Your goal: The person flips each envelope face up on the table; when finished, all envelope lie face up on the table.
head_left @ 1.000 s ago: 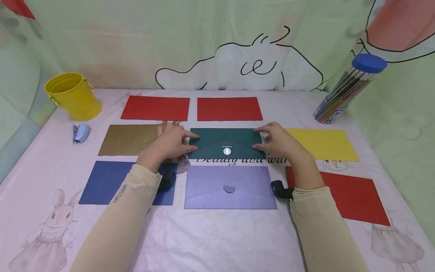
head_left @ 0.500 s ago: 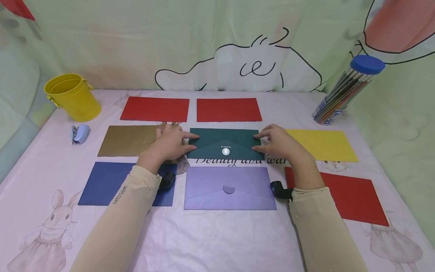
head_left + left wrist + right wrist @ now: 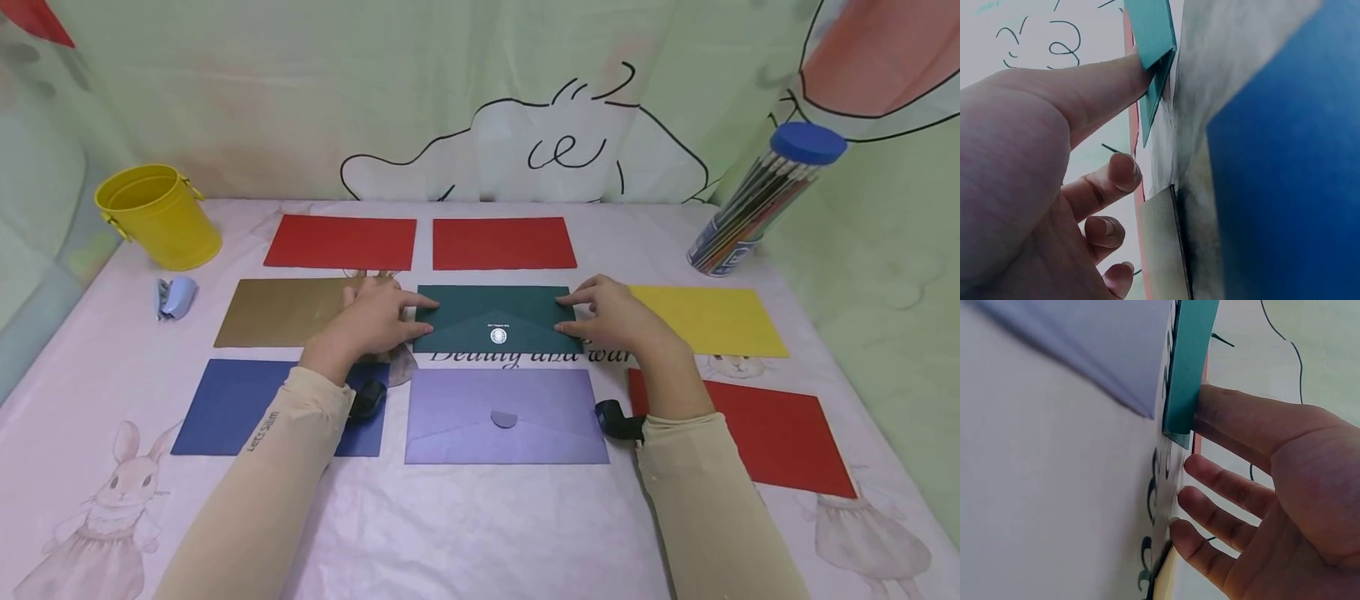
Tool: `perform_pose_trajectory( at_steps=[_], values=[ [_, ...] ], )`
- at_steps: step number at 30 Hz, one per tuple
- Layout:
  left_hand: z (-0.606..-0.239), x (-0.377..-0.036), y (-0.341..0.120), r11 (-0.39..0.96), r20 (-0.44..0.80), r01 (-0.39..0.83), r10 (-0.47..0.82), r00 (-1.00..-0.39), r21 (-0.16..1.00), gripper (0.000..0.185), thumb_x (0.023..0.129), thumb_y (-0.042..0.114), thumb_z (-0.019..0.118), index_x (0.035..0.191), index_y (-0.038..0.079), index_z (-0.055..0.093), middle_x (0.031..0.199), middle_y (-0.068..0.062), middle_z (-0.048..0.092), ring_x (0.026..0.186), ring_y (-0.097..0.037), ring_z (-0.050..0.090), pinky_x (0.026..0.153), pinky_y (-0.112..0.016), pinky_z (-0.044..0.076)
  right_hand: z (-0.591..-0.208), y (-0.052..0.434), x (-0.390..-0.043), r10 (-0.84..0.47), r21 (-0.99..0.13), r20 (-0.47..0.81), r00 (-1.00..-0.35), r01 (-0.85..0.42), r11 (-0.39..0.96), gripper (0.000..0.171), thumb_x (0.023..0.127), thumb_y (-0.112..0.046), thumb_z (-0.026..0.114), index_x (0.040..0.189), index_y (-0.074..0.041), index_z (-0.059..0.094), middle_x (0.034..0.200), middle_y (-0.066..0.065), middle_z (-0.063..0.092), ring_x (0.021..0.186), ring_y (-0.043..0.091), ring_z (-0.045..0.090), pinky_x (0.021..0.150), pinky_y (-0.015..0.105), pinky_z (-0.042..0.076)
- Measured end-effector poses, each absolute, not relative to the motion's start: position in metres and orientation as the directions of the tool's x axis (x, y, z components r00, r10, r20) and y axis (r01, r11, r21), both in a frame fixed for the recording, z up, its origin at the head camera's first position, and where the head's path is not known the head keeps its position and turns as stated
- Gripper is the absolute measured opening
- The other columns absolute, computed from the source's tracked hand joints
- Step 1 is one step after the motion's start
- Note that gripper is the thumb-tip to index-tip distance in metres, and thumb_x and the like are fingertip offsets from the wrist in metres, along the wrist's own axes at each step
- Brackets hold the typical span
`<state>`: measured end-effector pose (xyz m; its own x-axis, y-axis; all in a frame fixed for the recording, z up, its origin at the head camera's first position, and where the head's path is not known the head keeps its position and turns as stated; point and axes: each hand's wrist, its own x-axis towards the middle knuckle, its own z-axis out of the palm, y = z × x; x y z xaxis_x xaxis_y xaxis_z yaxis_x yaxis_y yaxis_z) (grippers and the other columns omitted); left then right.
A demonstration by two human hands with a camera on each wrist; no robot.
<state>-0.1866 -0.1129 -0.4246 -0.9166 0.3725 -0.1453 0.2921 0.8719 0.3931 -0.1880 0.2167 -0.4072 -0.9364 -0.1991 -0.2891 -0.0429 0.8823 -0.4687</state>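
A dark green envelope (image 3: 498,304) with a round white seal on its flap lies flat in the middle of the table. My left hand (image 3: 369,312) rests its outstretched thumb and index finger on the envelope's left end. On the right end, my right hand (image 3: 618,312) touches it with thumb and index finger. Both wrist views show the thumb on the green envelope and the other fingers off it, loosely bent. Right below lies a lilac envelope (image 3: 506,433). A gold envelope (image 3: 270,312) and a blue envelope (image 3: 232,408) lie partly hidden under the left arm.
Two red envelopes (image 3: 341,242) lie at the back. To the right are a yellow envelope (image 3: 712,321) and another red envelope (image 3: 780,442), partly behind the right arm. A yellow bucket (image 3: 161,221), a small light-blue stapler (image 3: 176,297) and a blue-lidded jar of pencils (image 3: 765,200) stand farther out.
Both hands and the green envelope have kept nearly the same places. The whole head view has shifted very slightly.
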Motion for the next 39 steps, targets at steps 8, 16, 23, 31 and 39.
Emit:
perform_pose_trajectory(
  at_steps=[8,16,23,31,39],
  values=[
    [-0.421,-0.186,-0.112,0.828,-0.115,0.318,0.411,-0.904,0.462,0.044,0.095,0.031,0.070,0.138,0.027,0.065,0.131,-0.014,0.057,0.130,-0.035,0.040,0.108,-0.064,0.017,-0.402,0.218,-0.186,-0.234,-0.471,-0.255,-0.938,-0.090,0.877,0.057,0.095,-0.025,0.072,0.145,-0.006,0.054,0.145,0.025,0.039,0.127,0.043,0.045,0.096,0.053,0.049],
    [-0.379,-0.168,-0.119,0.662,0.046,0.382,0.465,-0.884,0.644,0.044,0.096,0.025,0.068,0.140,0.025,0.062,0.103,-0.006,0.054,0.107,-0.027,0.045,0.074,-0.040,0.049,-0.366,0.187,-0.166,-0.343,-0.445,-0.206,-0.917,-0.224,0.867,0.056,0.092,-0.028,0.075,0.143,-0.012,0.059,0.141,0.019,0.046,0.124,0.037,0.048,0.092,0.051,0.052],
    [-0.356,-0.148,-0.137,0.563,0.119,0.472,0.550,-0.826,0.678,0.046,0.096,0.026,0.069,0.142,0.025,0.060,0.106,-0.003,0.056,0.104,-0.022,0.049,0.076,-0.040,0.050,-0.347,0.144,-0.141,-0.495,-0.516,-0.165,-0.853,-0.353,0.781,0.072,0.084,-0.035,0.083,0.146,-0.014,0.055,0.143,0.012,0.049,0.120,0.031,0.054,0.094,0.047,0.051],
    [-0.366,-0.112,-0.214,0.513,0.196,0.530,0.567,-0.800,0.676,0.058,0.091,0.014,0.076,0.145,0.025,0.056,0.125,0.005,0.059,0.110,-0.015,0.054,0.089,-0.031,0.046,-0.354,0.087,-0.127,-0.583,-0.549,-0.218,-0.782,-0.396,0.736,0.095,0.074,-0.039,0.090,0.153,-0.018,0.042,0.151,0.006,0.043,0.133,0.023,0.045,0.101,0.044,0.047],
    [-0.392,-0.080,-0.291,0.639,-0.001,0.396,0.527,-0.850,0.660,0.077,0.085,0.022,0.083,0.152,0.030,0.045,0.143,0.005,0.050,0.124,-0.011,0.045,0.097,-0.034,0.042,-0.367,0.019,-0.115,-0.682,-0.536,-0.250,-0.688,-0.488,0.689,0.097,0.072,-0.039,0.091,0.152,-0.012,0.043,0.147,0.003,0.049,0.133,0.016,0.045,0.105,0.033,0.042]
  ],
)
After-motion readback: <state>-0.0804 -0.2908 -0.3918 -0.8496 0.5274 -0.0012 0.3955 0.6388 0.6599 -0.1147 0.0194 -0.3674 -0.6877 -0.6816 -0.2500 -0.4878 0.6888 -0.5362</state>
